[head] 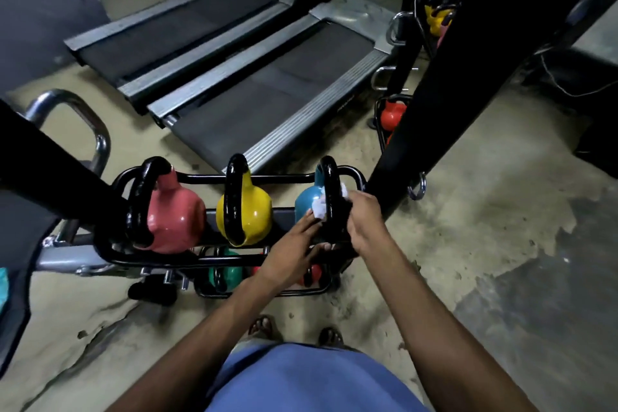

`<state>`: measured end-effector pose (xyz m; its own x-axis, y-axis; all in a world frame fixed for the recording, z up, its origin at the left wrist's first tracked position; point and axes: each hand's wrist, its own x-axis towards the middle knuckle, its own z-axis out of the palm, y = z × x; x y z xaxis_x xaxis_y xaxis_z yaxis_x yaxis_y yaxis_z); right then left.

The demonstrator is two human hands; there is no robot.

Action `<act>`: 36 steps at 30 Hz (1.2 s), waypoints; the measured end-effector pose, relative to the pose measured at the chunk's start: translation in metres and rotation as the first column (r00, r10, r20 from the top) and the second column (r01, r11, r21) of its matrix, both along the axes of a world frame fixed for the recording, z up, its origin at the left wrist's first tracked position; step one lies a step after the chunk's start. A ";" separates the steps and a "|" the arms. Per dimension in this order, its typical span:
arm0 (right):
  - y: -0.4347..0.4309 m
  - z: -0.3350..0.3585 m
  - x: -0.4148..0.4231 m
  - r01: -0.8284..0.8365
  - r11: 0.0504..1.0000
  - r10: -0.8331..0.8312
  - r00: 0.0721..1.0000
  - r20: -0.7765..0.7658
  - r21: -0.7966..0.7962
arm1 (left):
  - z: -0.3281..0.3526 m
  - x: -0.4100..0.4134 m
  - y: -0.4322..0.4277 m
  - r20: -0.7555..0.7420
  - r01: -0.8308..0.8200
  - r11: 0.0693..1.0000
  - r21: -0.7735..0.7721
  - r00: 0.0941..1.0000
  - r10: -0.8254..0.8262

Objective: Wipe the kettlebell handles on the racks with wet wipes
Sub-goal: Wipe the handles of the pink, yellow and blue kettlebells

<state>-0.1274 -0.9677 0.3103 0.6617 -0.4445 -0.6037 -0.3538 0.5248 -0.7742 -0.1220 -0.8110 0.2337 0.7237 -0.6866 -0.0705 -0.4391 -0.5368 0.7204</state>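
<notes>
Three kettlebells with glossy black handles stand on the top tier of a black rack (261,178): a pink kettlebell (174,214), a yellow kettlebell (249,211) and a blue kettlebell (306,202). A white wet wipe (318,208) is wrapped on the blue one's handle (329,177). My right hand (364,221) grips the wipe against the handle's right side. My left hand (292,244) lies on the handle's lower left with its fingers touching the wipe; whether it grips is unclear.
A green kettlebell (224,273) and a red kettlebell (312,274) sit on the lower tier. Two treadmills (267,84) lie behind the rack. A black upright post (444,77) stands to the right, beside a mirror reflecting kettlebells. A chrome handle (97,134) juts out at the left.
</notes>
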 end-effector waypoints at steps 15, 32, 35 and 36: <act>-0.010 -0.027 -0.025 0.042 -0.021 0.608 0.794 0.021 -0.999 | -0.001 -0.006 -0.009 -0.059 -0.075 0.997 0.035 0.995 0.076; 0.015 -0.025 -0.050 0.058 0.819 0.022 0.991 0.131 -0.571 | 0.005 -0.011 -0.009 -0.096 -0.085 0.996 -0.025 0.992 0.083; -0.001 -0.016 -0.012 -0.010 0.998 0.016 0.996 0.090 -0.060 | 0.004 -0.009 -0.008 -0.081 -0.049 0.999 0.002 0.996 0.049; -0.006 -0.010 -0.001 -0.035 0.991 0.024 0.996 0.086 0.127 | 0.004 -0.008 -0.008 -0.067 -0.039 0.999 0.023 0.997 0.041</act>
